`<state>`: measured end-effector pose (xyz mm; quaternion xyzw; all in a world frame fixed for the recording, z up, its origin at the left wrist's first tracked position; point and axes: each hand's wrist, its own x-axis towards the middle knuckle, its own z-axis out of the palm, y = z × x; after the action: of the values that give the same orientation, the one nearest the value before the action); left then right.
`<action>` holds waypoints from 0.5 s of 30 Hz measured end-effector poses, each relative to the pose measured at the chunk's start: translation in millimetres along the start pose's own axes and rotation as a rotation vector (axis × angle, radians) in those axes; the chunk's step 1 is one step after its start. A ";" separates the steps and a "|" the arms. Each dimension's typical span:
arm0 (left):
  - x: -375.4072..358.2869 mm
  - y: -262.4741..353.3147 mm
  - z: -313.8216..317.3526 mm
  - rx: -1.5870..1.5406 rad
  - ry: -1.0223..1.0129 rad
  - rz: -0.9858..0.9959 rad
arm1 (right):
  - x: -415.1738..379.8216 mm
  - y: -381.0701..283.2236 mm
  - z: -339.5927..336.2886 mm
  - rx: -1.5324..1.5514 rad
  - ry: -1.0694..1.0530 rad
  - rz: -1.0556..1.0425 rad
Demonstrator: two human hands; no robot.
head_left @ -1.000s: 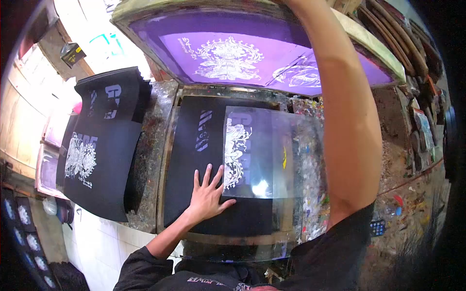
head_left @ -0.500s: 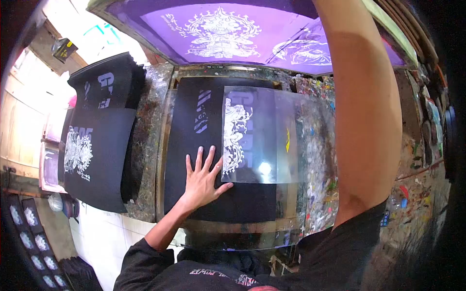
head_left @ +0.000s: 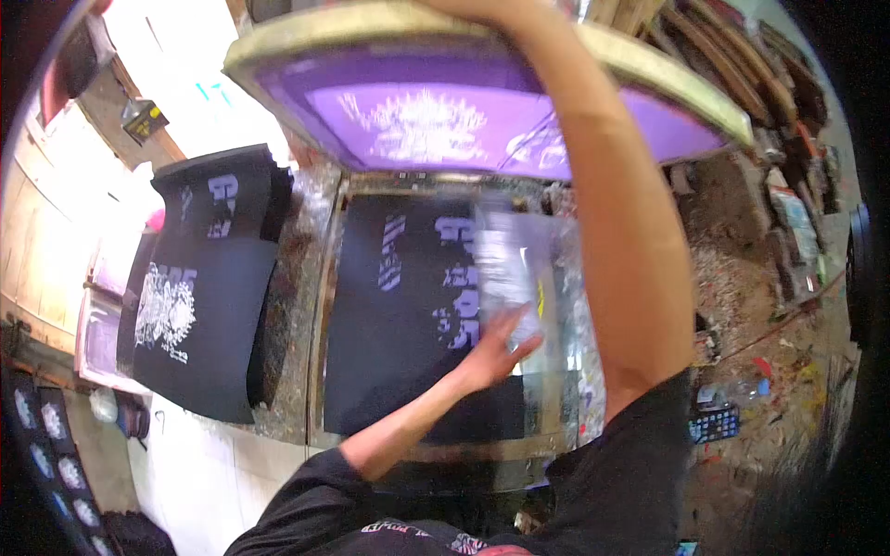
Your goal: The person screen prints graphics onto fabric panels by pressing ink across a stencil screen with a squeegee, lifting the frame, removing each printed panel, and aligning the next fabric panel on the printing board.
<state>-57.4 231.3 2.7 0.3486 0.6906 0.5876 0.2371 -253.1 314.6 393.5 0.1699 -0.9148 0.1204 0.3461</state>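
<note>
My left hand (head_left: 499, 354) is at the lower edge of a clear film (head_left: 554, 278) with a white print on it. The film is bent up and blurred by motion, and the fingers seem closed on its edge. Under it lies a black fabric panel (head_left: 371, 352) with lavender lettering (head_left: 456, 287). At the top, my right hand (head_left: 477, 9) is on the upper rim of a tilted printing screen (head_left: 324, 37); its fingers are largely cut off by the picture edge. White artwork shows on the screen's purple mesh.
To the left hangs a stack of black printed panels (head_left: 209, 324) over a paint-stained board. A phone (head_left: 714, 426) lies on the littered surface at right. Several wooden frames (head_left: 718, 56) lean at the upper right.
My left hand has moved right from lying flat on the panel, and the film has shifted right, uncovering lavender letters. The screen's upper rim and my right hand have come into view.
</note>
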 end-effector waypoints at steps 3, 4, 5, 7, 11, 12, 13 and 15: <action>45.8 42.6 -1.5 -1.373 -0.214 0.249 | -33.3 -23.6 -12.5 -0.248 -0.076 0.229; 49.6 68.1 -17.4 -1.187 0.027 0.072 | -39.8 -31.3 -15.9 -0.285 -0.121 0.231; 33.9 95.3 -28.1 -1.011 0.254 0.239 | -51.0 -41.7 -19.3 -0.298 -0.113 0.218; 0.2 116.8 -76.1 -0.672 0.464 0.218 | -74.8 -55.3 -13.0 -0.289 -0.009 0.164; -85.7 160.7 -139.6 -0.631 0.861 0.320 | -152.0 -105.5 1.9 -0.219 0.096 0.167; -107.4 156.3 -148.0 -0.649 0.850 0.312 | -178.5 -121.8 8.6 -0.230 0.040 0.173; -131.2 149.2 -151.2 -0.669 0.847 0.305 | -205.4 -136.8 15.7 -0.199 -0.070 0.172; -177.1 136.7 -144.2 -0.738 0.653 0.017 | -265.5 -150.9 51.6 -0.249 -0.225 0.123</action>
<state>-21.9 12.4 150.1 0.0447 0.4718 0.8735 0.1113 -37.6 219.8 192.3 0.0818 -0.9643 0.0072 0.2519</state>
